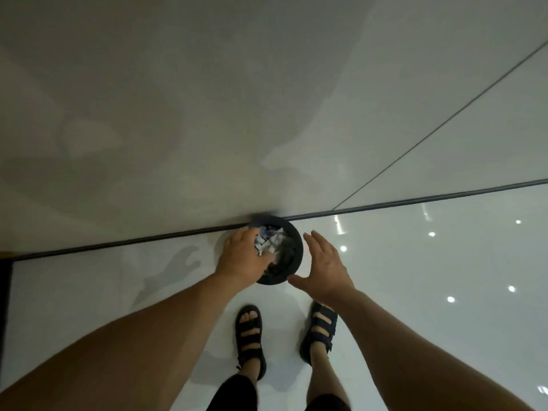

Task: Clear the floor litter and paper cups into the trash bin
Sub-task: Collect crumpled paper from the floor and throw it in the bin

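Note:
A round black trash bin (297, 251) stands on the floor against the wall, seen from straight above. Crumpled white and blue paper (274, 237) and dark scraps lie inside it. My left hand (238, 258) reaches over the bin's left rim, with its fingers curled round a wad of crumpled paper (260, 247) above the opening. My right hand (324, 264) hovers just right of the bin, with its fingers spread and straight and nothing in it.
A glossy white floor (430, 292) reflects ceiling lights. A dark strip (118, 243) marks where the floor meets the pale wall (207, 114). My feet in black sandals (250, 330) stand just short of the bin. A dark edge (4, 292) runs down the far left.

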Demonstrator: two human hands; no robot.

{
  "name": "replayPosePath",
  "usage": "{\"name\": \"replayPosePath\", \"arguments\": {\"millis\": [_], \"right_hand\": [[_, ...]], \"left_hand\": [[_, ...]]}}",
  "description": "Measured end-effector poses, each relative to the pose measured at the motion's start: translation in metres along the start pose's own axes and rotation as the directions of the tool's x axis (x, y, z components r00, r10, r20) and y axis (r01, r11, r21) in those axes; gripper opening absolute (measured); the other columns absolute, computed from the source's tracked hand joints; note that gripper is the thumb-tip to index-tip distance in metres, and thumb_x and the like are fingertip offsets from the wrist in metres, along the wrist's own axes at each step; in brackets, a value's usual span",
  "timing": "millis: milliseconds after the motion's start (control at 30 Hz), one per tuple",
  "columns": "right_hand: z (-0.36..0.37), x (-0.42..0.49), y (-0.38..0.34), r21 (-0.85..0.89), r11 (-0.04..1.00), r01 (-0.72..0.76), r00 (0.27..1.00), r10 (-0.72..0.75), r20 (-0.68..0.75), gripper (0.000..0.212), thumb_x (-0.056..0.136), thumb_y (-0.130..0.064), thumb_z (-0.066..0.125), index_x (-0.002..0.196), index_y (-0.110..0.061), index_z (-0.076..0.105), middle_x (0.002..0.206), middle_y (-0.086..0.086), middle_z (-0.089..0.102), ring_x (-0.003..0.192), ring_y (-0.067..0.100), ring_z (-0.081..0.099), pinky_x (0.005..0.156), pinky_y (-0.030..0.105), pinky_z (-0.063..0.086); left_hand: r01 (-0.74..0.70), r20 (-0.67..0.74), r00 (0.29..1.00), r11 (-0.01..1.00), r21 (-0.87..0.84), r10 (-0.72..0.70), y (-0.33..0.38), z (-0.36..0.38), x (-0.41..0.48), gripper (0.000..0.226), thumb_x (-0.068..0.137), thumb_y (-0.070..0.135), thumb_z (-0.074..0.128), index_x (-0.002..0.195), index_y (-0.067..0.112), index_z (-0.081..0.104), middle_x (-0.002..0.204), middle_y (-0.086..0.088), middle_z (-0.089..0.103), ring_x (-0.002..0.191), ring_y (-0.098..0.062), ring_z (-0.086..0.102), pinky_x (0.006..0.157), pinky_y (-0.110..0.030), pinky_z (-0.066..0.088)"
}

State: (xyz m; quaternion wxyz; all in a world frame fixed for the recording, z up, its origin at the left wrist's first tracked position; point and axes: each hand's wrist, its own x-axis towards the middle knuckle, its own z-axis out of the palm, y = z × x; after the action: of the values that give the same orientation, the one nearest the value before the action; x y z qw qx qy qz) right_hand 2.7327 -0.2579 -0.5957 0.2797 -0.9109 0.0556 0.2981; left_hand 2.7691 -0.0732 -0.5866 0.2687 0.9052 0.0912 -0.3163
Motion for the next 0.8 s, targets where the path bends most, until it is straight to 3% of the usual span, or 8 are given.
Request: {"name": "replayPosePath", "arguments": {"millis": [233,333,467,667,800], "right_hand": [[-0.111,-0.129,-0.041,0.044,0.995,-0.094,0.984,0.100,-0.151,0.096,0.079,-0.051,0.072,0.153,-0.026,0.017,0.161,-0.003,0.015,0.146,0.020,0.014,0.116,0.036,0.023],[-0.151,-0.181,-0.032,0.016,0.987,-0.160,0.963,0.160,-0.216,0.093,0.080,-0.052,0.069,0.153,-0.026,0.017,0.160,-0.002,0.017,0.146,0.022,0.015,0.116,0.040,0.027],[-0.193,-0.250,0.005,0.089,0.951,-0.295,0.906,0.308,-0.289,0.093,0.081,-0.052,0.068,0.154,-0.026,0.016,0.160,0.000,0.017,0.146,0.024,0.016,0.115,0.043,0.028],[-0.240,-0.349,0.092,0.247,0.880,-0.407,0.783,0.475,-0.401,0.093,0.081,-0.055,0.067,0.154,-0.027,0.016,0.161,-0.002,0.014,0.145,0.024,0.016,0.113,0.044,0.032],[-0.261,-0.420,0.161,0.310,0.838,-0.449,0.706,0.546,-0.451,0.093,0.080,-0.056,0.066,0.153,-0.027,0.017,0.160,-0.001,0.015,0.144,0.024,0.019,0.112,0.044,0.033]], "left_hand": [[-0.312,0.172,0.944,0.933,0.178,0.282,0.109,-0.056,-0.104,0.066,0.089,0.041,0.054,0.147,0.021,0.031,0.152,-0.001,0.029,0.141,-0.023,0.021,0.114,-0.042,0.026],[-0.427,0.267,0.895,0.862,0.274,0.358,0.149,-0.069,-0.135,0.063,0.087,0.044,0.053,0.143,0.023,0.036,0.146,-0.001,0.038,0.136,-0.024,0.029,0.111,-0.042,0.032],[-0.531,0.382,0.835,0.762,0.370,0.396,0.210,-0.070,-0.170,0.068,0.087,0.047,0.052,0.147,0.023,0.031,0.151,-0.003,0.031,0.141,-0.025,0.022,0.112,-0.039,0.028],[-0.670,0.441,0.740,0.617,0.413,0.508,0.325,-0.031,-0.232,0.058,0.086,0.046,0.053,0.136,0.019,0.043,0.145,-0.006,0.038,0.135,-0.026,0.028,0.106,-0.037,0.031],[-0.740,0.472,0.672,0.490,0.461,0.571,0.404,0.022,-0.287,0.069,0.088,0.047,0.051,0.148,0.022,0.028,0.154,-0.004,0.027,0.142,-0.027,0.019,0.113,-0.041,0.027]]}}
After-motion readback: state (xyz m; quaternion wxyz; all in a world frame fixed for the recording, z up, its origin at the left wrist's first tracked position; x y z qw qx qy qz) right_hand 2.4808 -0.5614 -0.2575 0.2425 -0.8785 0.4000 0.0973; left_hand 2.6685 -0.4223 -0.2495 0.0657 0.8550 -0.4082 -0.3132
